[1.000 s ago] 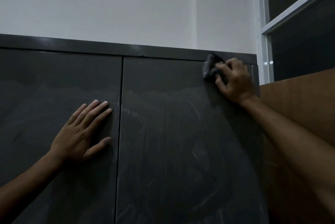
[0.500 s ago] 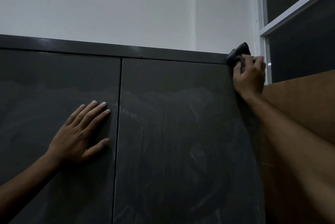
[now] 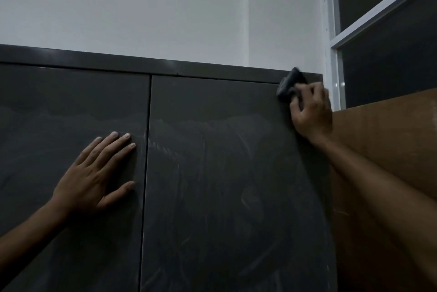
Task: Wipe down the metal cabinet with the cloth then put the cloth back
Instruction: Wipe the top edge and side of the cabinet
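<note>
A pale wall [image 3: 165, 8] is rising behind a dark metal cabinet [image 3: 212, 173] in dim light, with a brown wooden panel [image 3: 390, 150] standing just beside it on the right and a white-framed window [image 3: 335, 43] above that. The right hand [image 3: 309, 112] is clamping a bunched dark cloth [image 3: 289, 85] against the top right corner of the right door, touching the top rail. The left hand [image 3: 94, 176] is resting flat and spread on the left door, holding nothing. The cloth is looking soft, light and easily crumpled, so a full-fist grip over the wad is probably suiting it best; the painted metal is likely slick. No label or writing is showing, as far as the gloom allows.
</note>
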A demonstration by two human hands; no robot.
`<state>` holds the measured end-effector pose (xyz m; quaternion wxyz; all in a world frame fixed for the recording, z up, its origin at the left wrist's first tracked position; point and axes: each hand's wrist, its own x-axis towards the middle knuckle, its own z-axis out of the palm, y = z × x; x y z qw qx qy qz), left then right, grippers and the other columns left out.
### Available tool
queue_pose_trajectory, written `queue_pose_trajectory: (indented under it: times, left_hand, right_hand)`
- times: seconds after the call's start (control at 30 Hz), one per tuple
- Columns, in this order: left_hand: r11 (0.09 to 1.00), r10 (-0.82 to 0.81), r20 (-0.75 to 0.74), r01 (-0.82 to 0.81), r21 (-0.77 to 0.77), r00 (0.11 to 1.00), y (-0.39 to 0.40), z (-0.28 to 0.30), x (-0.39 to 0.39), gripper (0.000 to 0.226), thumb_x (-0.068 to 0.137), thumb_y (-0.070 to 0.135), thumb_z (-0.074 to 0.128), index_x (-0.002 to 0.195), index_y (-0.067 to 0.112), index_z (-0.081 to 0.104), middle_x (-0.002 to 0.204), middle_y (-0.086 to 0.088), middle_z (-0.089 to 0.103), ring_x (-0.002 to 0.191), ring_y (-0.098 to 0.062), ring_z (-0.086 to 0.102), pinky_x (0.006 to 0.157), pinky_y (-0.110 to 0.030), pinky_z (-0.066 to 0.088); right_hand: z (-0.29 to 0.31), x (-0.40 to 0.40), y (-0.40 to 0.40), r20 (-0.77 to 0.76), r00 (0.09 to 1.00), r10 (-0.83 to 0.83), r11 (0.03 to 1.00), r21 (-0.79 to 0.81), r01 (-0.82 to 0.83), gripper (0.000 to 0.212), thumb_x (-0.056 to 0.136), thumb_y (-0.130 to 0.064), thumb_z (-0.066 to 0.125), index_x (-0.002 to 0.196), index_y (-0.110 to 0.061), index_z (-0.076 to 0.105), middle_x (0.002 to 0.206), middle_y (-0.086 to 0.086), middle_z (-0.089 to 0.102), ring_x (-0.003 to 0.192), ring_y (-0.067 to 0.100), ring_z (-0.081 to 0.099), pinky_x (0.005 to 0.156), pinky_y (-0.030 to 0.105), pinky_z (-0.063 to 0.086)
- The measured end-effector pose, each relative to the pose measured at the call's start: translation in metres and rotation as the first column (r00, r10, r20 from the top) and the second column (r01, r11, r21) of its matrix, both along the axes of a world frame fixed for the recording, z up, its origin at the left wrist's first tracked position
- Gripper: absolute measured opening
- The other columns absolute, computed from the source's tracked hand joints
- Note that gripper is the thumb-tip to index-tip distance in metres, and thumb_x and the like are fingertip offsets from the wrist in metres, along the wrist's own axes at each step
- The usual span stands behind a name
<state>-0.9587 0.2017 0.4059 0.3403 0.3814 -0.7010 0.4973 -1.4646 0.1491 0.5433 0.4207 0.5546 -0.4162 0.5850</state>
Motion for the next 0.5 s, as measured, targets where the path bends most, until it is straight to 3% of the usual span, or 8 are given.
queue_pose_trajectory:
  times: [0.07, 0.13, 0.2, 0.27, 0.33, 0.47, 0.5]
  left_hand:
    - [1.0, -0.006, 0.0, 0.006, 0.0, 1.0, 0.0, 0.0, 0.0, 0.084, 0.091, 0.063, 0.043, 0.154, 0.008, 0.038, 0.164, -0.013, 0.029, 0.155, -0.028, 0.018, 0.128, -0.043, 0.009]
    - [1.0, -0.006, 0.004, 0.006, -0.004, 1.0, 0.0, 0.0, 0.0, 0.084, 0.091, 0.063, 0.043, 0.154, 0.007, 0.038, 0.164, -0.014, 0.029, 0.155, -0.028, 0.018, 0.128, -0.043, 0.008]
    - [1.0, 0.004, 0.005, -0.004, -0.002, 1.0, -0.002, 0.0, 0.001, 0.085, 0.091, 0.064, 0.042, 0.154, 0.007, 0.038, 0.164, -0.014, 0.028, 0.156, -0.028, 0.017, 0.128, -0.042, 0.007]
    - [1.0, 0.006, 0.006, -0.006, 0.003, 1.0, -0.003, 0.001, 0.002, 0.085, 0.091, 0.065, 0.041, 0.154, 0.007, 0.037, 0.164, -0.014, 0.028, 0.155, -0.028, 0.018, 0.128, -0.042, 0.007]
    - [1.0, 0.015, 0.011, -0.015, 0.006, 1.0, -0.003, 0.001, 0.002, 0.085, 0.092, 0.067, 0.038, 0.155, 0.008, 0.036, 0.165, -0.013, 0.027, 0.156, -0.028, 0.017, 0.128, -0.042, 0.006]
    - [1.0, 0.013, 0.005, -0.013, 0.014, 1.0, -0.004, 0.001, 0.002, 0.085, 0.092, 0.066, 0.039, 0.155, 0.009, 0.035, 0.165, -0.013, 0.026, 0.156, -0.028, 0.017, 0.128, -0.043, 0.007]
    - [1.0, 0.012, 0.004, -0.012, 0.011, 1.0, -0.003, 0.001, 0.002, 0.085, 0.091, 0.066, 0.04, 0.155, 0.009, 0.035, 0.165, -0.013, 0.026, 0.156, -0.029, 0.018, 0.128, -0.044, 0.008]
  right_hand:
    - [-0.023, -0.018, 0.0, -0.279, 0.959, -0.043, 0.999, 0.014, 0.049, 0.039, 0.091, -0.035, 0.048, 0.123, -0.013, 0.055, 0.114, 0.018, 0.047, 0.099, 0.032, 0.047, 0.075, 0.038, 0.045]
    - [-0.022, -0.037, 0.002, -0.314, 0.948, -0.05, 0.998, 0.021, 0.06, 0.041, 0.09, -0.036, 0.046, 0.122, -0.012, 0.053, 0.114, 0.019, 0.047, 0.097, 0.033, 0.049, 0.075, 0.041, 0.047]
    - [-0.004, -0.039, 0.0, -0.058, 0.998, -0.008, 1.0, 0.006, 0.008, 0.034, 0.094, -0.032, 0.046, 0.121, -0.012, 0.052, 0.115, 0.019, 0.047, 0.101, 0.034, 0.049, 0.077, 0.039, 0.046]
    - [0.013, -0.026, -0.002, 0.214, 0.977, 0.02, 1.0, -0.009, -0.018, 0.029, 0.098, -0.029, 0.046, 0.12, -0.011, 0.053, 0.116, 0.019, 0.046, 0.105, 0.034, 0.049, 0.08, 0.039, 0.046]
    - [0.013, -0.012, -0.001, 0.272, 0.962, 0.039, 0.999, -0.034, -0.031, 0.03, 0.1, -0.029, 0.046, 0.123, -0.012, 0.054, 0.117, 0.018, 0.046, 0.105, 0.032, 0.048, 0.081, 0.035, 0.042]
    - [-0.022, -0.032, 0.0, -0.117, 0.993, 0.003, 1.0, -0.016, -0.005, 0.039, 0.096, -0.031, 0.051, 0.128, -0.01, 0.056, 0.113, 0.018, 0.049, 0.096, 0.028, 0.05, 0.072, 0.031, 0.041]
    - [-0.023, -0.042, -0.001, -0.135, 0.991, -0.006, 1.0, -0.014, 0.004, 0.04, 0.096, -0.032, 0.05, 0.128, -0.01, 0.056, 0.113, 0.018, 0.049, 0.095, 0.03, 0.052, 0.071, 0.032, 0.044]
